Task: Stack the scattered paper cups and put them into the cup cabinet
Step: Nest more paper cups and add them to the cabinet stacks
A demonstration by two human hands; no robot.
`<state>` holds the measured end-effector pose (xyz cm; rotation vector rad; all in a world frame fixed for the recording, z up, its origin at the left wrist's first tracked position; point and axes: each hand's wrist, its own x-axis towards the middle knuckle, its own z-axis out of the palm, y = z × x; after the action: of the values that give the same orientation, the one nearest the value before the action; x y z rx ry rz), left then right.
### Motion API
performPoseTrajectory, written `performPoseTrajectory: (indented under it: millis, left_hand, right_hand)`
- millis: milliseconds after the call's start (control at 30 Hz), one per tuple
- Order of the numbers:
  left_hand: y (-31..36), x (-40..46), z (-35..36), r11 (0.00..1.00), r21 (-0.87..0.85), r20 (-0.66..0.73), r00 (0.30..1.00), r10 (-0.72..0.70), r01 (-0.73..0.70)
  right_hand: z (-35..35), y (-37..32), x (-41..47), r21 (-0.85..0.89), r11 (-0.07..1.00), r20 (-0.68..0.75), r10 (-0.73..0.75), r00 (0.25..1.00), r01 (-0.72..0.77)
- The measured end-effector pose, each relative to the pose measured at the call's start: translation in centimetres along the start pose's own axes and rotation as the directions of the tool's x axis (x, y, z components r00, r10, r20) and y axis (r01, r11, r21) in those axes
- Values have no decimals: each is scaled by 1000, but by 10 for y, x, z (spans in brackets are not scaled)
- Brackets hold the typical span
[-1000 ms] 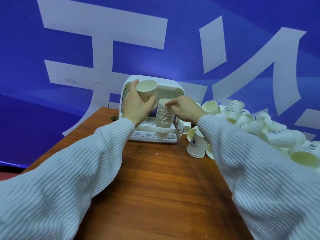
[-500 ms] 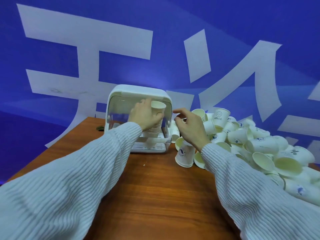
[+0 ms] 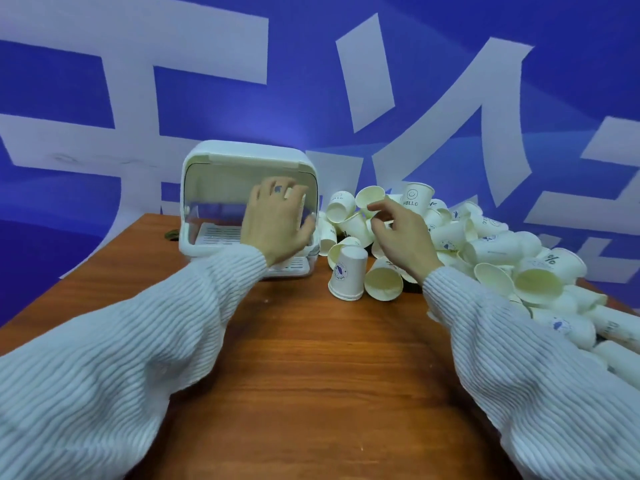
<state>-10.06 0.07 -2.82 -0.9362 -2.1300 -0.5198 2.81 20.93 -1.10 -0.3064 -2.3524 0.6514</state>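
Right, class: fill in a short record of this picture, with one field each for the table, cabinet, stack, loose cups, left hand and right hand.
table: brown wood
cabinet: white, front open, at the table's far edge
stack: mostly hidden behind the left hand, inside the cabinet; a strip shows
loose cups: white pile right of the cabinet, one upside down at its near edge
left hand: inside the cabinet, wrapped around the stack
right hand: over the pile, fingers curled, holding nothing
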Motion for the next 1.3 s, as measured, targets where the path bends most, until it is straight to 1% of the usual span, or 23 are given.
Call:
performPoseTrajectory:
  millis: [33,67,133,167,200,267,367,433,500,567,633,667,767,833,867,900,933,1000,1033,1100,1167,1233,1300]
  left_hand:
    - [12,-7,6,995,-57,-1,997,76,-76]
    - [25,-12,12,983,-141,44,991,126,-118]
    - [48,-20,23,959,-273,237,962,136,-68]
    - [58,-23,27,958,-285,325,937,125,-28]
    - [65,-26,33,963,-269,365,923,123,-22]
    - [75,-29,41,974,-216,335,932,139,-67]
    - [84,-27,43,978,-166,245,955,165,-126]
    - [90,-25,43,973,-184,216,960,178,-139]
    - [97,-27,40,960,-229,185,961,205,-161]
    - [100,-30,39,940,-241,168,943,286,-242]
    - [103,-33,38,921,-217,182,913,364,-324]
    - [105,-34,39,915,-227,189,907,376,-332]
    - [115,-33,35,911,-329,193,927,323,-249]
    - [118,-33,31,921,-364,203,953,226,-141]
    - [117,-33,28,921,-378,206,961,183,-94]
    - [114,-34,27,916,-396,207,966,153,-60]
    - [112,-34,26,911,-410,210,969,134,-38]
    - [106,-35,24,906,-422,213,970,119,-18]
    - [105,-36,23,904,-427,213,970,115,-13]
    - [102,-37,21,895,-446,208,973,103,0]
    - [100,-39,19,883,-469,197,976,94,10]
    - [97,-42,16,866,-500,181,979,90,13]
    - [93,-44,11,845,-534,158,984,85,13]
  right_hand:
    - [-5,4,-2,-31,999,6,12,1000,-12]
    - [-11,8,-3,-59,998,18,30,999,-29]
    - [-20,16,-6,-137,990,87,52,995,-40]
    - [-24,20,-9,-208,978,146,48,988,-16]
    - [-26,24,-12,-303,952,216,41,976,27]
    - [-27,34,-20,-478,866,337,24,941,150]
    - [-20,49,-32,-579,768,403,-20,915,272]
    - [-15,56,-38,-609,735,374,-66,925,299]
    - [-16,59,-40,-614,751,273,-88,958,244]
    - [-20,57,-39,-524,843,121,-62,991,117]
    - [-27,51,-38,-323,946,10,18,1000,-14]
    - [-30,49,-38,-205,977,4,59,998,-57]
    - [-39,40,-40,87,989,90,114,989,-122]
    - [-45,43,-37,240,947,29,210,977,-211]
    - [-49,46,-36,226,946,-42,247,968,-232]
    - [-52,53,-34,127,966,-98,236,967,-224]
    - [-54,60,-33,-28,980,-98,195,976,-199]
    - [-51,71,-35,-316,944,50,113,992,-91]
    - [-47,73,-37,-395,918,152,96,984,-28]
    - [-40,77,-39,-501,862,294,89,952,74]
    - [-34,79,-40,-581,800,336,67,939,151]
    - [-31,80,-40,-611,770,306,18,952,182]
    - [-33,74,-38,-621,769,187,-45,981,154]
